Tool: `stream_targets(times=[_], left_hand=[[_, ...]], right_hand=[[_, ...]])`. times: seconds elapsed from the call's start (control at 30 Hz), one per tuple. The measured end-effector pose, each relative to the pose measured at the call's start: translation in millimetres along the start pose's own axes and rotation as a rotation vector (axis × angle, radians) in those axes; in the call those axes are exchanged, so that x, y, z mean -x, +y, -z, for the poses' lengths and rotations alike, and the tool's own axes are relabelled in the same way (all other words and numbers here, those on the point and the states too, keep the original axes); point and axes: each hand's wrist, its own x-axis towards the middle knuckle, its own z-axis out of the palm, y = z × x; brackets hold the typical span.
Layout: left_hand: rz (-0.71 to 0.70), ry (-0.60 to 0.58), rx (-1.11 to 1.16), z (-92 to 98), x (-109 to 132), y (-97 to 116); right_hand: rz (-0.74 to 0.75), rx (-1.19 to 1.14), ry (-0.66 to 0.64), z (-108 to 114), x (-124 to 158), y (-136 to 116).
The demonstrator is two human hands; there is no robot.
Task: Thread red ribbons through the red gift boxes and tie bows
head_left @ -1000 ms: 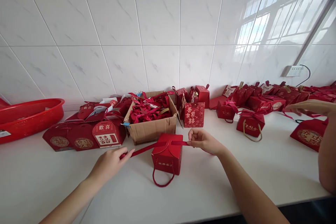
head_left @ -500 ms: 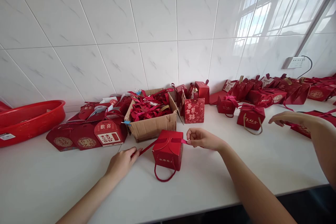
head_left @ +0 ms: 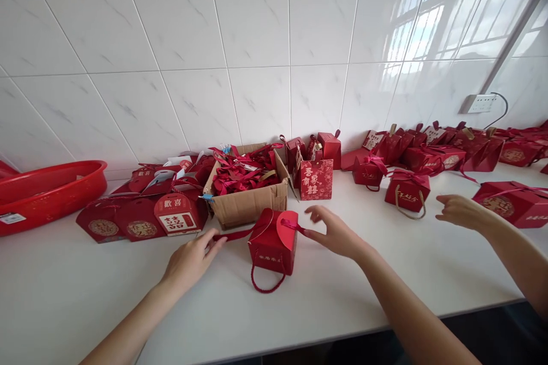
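Observation:
A small red gift box (head_left: 272, 248) with a looped cord handle stands on the white counter between my hands. A dark red ribbon (head_left: 237, 235) runs through its top flaps, and one rounded flap is raised. On the box's left, my left hand (head_left: 192, 259) is closed in a pinch on one end of the ribbon. My right hand (head_left: 338, 234) is on the other side, its thumb and forefinger apart. The ribbon's other end reaches its thumb tip; whether the thumb presses it against another finger does not show.
Behind the box is a cardboard carton (head_left: 252, 209) full of red ribbons. Several red boxes (head_left: 141, 222) and a red plastic basin (head_left: 92, 182) stand left. More boxes (head_left: 409, 193) line the right, where another person's hand (head_left: 464, 212) hovers. The counter's front edge (head_left: 368, 332) runs below.
My right hand's thumb and forefinger have parted from a pinch on the ribbon. One box flap has risen. My left hand has moved slightly left. The other person's hand has changed shape.

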Motion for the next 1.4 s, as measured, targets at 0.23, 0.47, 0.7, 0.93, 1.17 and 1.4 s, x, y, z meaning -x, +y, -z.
stream_targets(times=[0.23, 0.47, 0.7, 0.93, 1.17, 1.4], left_hand=[[0.012, 0.143, 0.407, 9.2, 30, 21], [0.072, -0.319, 0.939, -18.9, 17, 54], [0.226, -0.275, 1.020, -33.4, -7, 65], [0.022, -0.139, 1.207, -21.8, 8, 91], [-0.051, -0.094, 1.277, -15.3, 5, 99], [0.031, -0.255, 1.436, -4.8, 5, 89]], right_hand=[[-0.281, -0.503, 0.014, -12, 61, -27], [-0.495, -0.646, -0.274, -49, 69, -34], [-0.536, -0.582, 0.161, -47, 29, -13], [-0.480, -0.599, 0.149, -56, 21, -19], [-0.438, -0.765, 0.124, -60, 21, -26], [-0.423, -1.077, 0.208, -56, 2, -15]])
